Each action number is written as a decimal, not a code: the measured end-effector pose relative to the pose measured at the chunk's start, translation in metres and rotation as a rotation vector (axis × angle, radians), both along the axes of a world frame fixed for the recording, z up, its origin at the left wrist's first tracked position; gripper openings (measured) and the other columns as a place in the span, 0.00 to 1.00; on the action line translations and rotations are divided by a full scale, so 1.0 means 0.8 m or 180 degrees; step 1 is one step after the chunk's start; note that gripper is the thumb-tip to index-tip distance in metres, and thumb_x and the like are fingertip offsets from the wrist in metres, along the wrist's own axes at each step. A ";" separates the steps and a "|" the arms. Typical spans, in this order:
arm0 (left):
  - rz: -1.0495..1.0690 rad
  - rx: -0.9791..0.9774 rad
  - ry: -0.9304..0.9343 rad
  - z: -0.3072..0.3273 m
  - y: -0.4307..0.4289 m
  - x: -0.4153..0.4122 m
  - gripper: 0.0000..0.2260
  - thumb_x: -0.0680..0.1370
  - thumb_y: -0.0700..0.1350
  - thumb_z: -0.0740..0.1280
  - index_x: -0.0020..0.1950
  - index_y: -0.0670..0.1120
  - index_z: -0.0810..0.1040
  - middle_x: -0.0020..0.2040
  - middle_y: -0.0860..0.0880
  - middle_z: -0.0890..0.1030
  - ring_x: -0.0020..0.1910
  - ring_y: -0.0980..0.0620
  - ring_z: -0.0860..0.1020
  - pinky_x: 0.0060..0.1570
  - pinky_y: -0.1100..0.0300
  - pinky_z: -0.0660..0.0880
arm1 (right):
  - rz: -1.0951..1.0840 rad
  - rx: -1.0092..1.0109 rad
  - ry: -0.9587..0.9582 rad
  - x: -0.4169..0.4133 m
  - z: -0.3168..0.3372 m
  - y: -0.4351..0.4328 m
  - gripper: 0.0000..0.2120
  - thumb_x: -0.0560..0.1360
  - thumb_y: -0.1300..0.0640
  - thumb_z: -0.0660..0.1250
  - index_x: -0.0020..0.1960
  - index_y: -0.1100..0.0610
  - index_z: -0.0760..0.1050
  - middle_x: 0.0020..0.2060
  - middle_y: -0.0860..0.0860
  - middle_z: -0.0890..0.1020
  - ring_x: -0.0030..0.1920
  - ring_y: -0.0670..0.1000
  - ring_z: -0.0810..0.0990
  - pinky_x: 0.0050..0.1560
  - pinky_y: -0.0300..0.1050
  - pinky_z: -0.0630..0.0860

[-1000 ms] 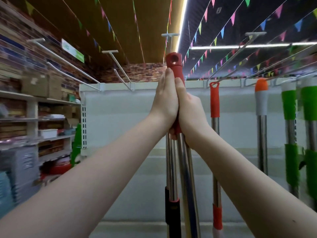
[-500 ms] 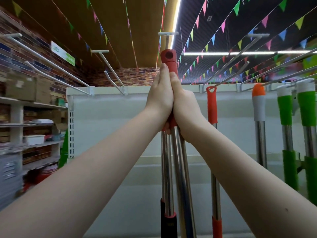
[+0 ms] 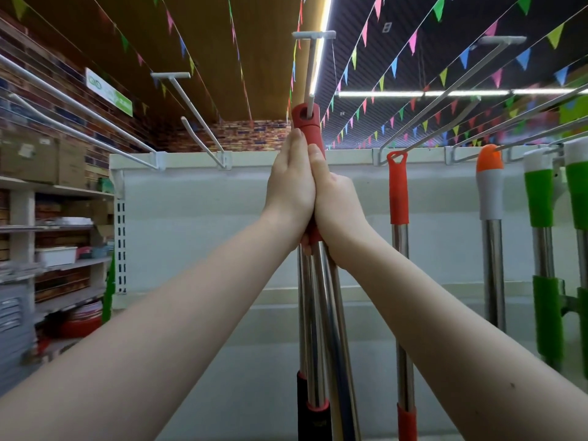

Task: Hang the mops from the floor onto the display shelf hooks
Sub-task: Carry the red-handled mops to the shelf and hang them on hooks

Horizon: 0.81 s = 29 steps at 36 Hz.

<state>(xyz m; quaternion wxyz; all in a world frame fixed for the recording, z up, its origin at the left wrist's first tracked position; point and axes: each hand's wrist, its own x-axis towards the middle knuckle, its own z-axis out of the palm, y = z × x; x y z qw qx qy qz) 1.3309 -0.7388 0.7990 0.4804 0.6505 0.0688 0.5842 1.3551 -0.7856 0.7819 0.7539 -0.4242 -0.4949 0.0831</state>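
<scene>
Gripping one mop (image 3: 308,125) by its red handle, both hands are raised in the head view, in front of the white display shelf (image 3: 206,233). The left hand (image 3: 291,189) and the right hand (image 3: 337,202) are pressed side by side and clasped round the red grip, the left on its left flank and the right on its right flank, with the right thumb lying up along the handle. Curled fingertips show just below the left palm, though I cannot tell which hand they belong to.

The handle's top end stands above the hands, and the tip of a white hook (image 3: 310,68) sits in the hanging hole there. Below the hands several steel shafts (image 3: 318,313) run down close together; I cannot tell which belong to the held mop. One of them carries a black sleeve (image 3: 302,405) near the bottom edge.

To the right, a red-handled mop (image 3: 397,186) hangs by its loop from the shelf's top rail (image 3: 254,155). Further right hang an orange-capped handle (image 3: 490,186) and two green-handled mops (image 3: 537,198). On the left, long white hooks (image 3: 197,113) jut out from the rail. Side shelving (image 3: 57,224) with boxes stands at the far left, and coloured pennants (image 3: 394,65) hang overhead.
</scene>
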 end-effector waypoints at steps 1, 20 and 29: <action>0.0011 -0.0012 0.0017 -0.002 0.003 0.002 0.23 0.80 0.61 0.51 0.70 0.53 0.67 0.65 0.50 0.75 0.63 0.49 0.74 0.66 0.49 0.69 | 0.0022 0.0031 0.0008 0.001 -0.002 0.003 0.18 0.81 0.46 0.55 0.38 0.53 0.74 0.38 0.50 0.81 0.43 0.58 0.78 0.25 0.46 0.76; 0.0555 0.0448 -0.0249 -0.044 0.063 0.030 0.22 0.73 0.66 0.54 0.58 0.56 0.75 0.54 0.54 0.75 0.57 0.51 0.76 0.60 0.44 0.72 | -0.1194 0.0221 -0.0806 0.044 -0.022 0.055 0.11 0.80 0.47 0.56 0.46 0.54 0.66 0.43 0.51 0.77 0.42 0.48 0.76 0.38 0.37 0.70; 0.0242 0.0616 -0.0187 -0.056 0.077 0.039 0.18 0.78 0.59 0.52 0.66 0.61 0.70 0.63 0.53 0.73 0.63 0.55 0.73 0.67 0.48 0.68 | -0.1814 0.0161 -0.0888 0.060 -0.024 0.082 0.22 0.79 0.45 0.56 0.68 0.56 0.63 0.63 0.56 0.68 0.65 0.55 0.66 0.65 0.48 0.63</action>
